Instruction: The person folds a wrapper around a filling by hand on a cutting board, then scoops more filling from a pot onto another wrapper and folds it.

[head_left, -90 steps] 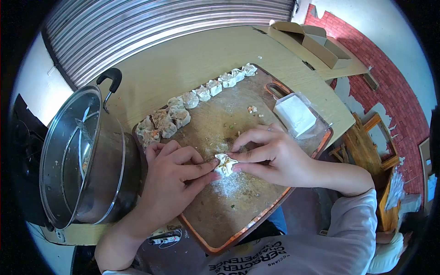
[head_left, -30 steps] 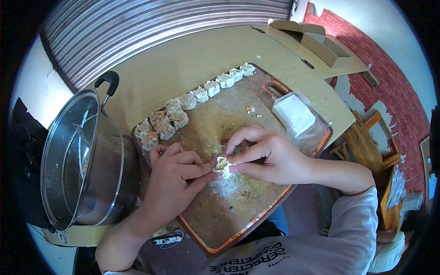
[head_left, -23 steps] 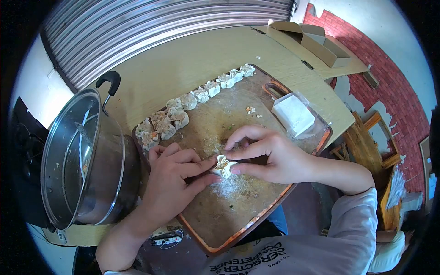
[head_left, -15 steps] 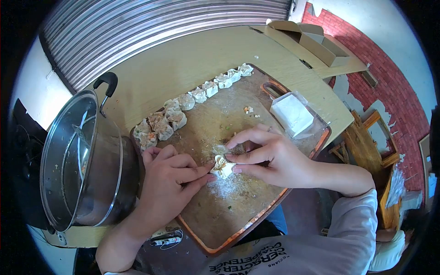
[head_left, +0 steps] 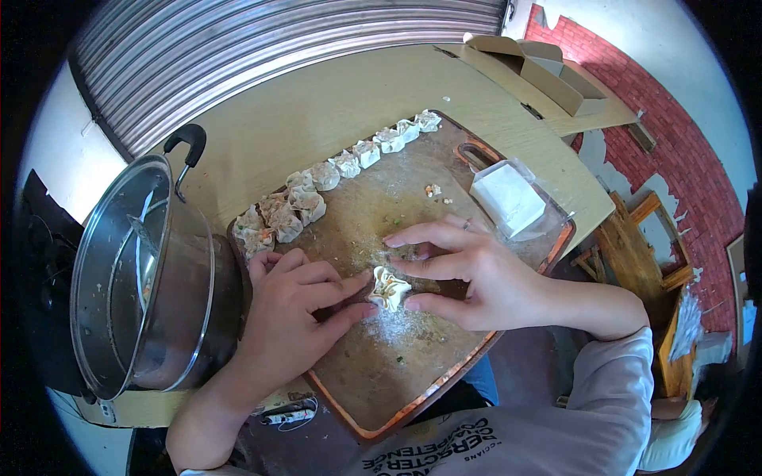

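Observation:
A small pleated dumpling [head_left: 389,289] sits on the floured cutting board [head_left: 421,357], between my two hands. My left hand [head_left: 305,297] is at its left side, thumb and index finger apart, their tips close to the dough. On the right, my right hand [head_left: 468,274] has its fingers spread, with the thumb tip at the dumpling's lower right edge. A row of shaped dumplings [head_left: 324,176] runs along the board's upper left edge. The stack of white wrappers [head_left: 508,198] lies in clear plastic near the board's right corner.
A large metal pot [head_left: 178,309] with a black handle stands at the left, with a utensil inside. Small filling crumbs [head_left: 432,190] lie on the board. An open cardboard box [head_left: 559,83] is at the back right. A person's sleeve [head_left: 671,436] shows at lower right.
My right fingers have spread and drawn off the dumpling's top. My left thumb and index finger have parted a little. The dumpling's pleated top looks more open.

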Available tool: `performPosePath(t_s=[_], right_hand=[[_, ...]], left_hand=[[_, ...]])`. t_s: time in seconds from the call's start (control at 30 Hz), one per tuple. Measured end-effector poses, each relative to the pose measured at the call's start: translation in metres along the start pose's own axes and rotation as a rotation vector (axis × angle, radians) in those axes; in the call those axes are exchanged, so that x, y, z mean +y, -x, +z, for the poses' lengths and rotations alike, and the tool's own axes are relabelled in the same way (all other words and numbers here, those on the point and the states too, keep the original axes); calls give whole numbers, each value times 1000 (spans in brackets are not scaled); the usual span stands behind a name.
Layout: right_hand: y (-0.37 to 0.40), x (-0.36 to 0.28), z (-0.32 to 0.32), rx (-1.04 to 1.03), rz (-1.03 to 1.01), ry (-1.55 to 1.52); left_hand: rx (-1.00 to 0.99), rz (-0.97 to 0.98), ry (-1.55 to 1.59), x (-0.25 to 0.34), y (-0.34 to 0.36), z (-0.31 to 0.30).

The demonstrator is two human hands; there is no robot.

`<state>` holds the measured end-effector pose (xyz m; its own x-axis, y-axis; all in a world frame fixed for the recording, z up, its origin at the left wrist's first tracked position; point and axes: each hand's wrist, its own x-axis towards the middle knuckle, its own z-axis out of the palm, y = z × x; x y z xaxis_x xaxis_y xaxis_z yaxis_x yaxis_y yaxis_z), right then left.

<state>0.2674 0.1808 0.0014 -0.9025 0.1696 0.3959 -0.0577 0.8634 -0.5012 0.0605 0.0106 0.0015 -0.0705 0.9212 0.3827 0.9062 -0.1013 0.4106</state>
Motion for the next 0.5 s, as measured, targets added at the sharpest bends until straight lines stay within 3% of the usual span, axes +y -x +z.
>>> performPosePath(t_s=[0.5], right_hand=[[-3,4,3,-19,-89,57]], left_hand=[[-62,22,26,-5,-2,3]])
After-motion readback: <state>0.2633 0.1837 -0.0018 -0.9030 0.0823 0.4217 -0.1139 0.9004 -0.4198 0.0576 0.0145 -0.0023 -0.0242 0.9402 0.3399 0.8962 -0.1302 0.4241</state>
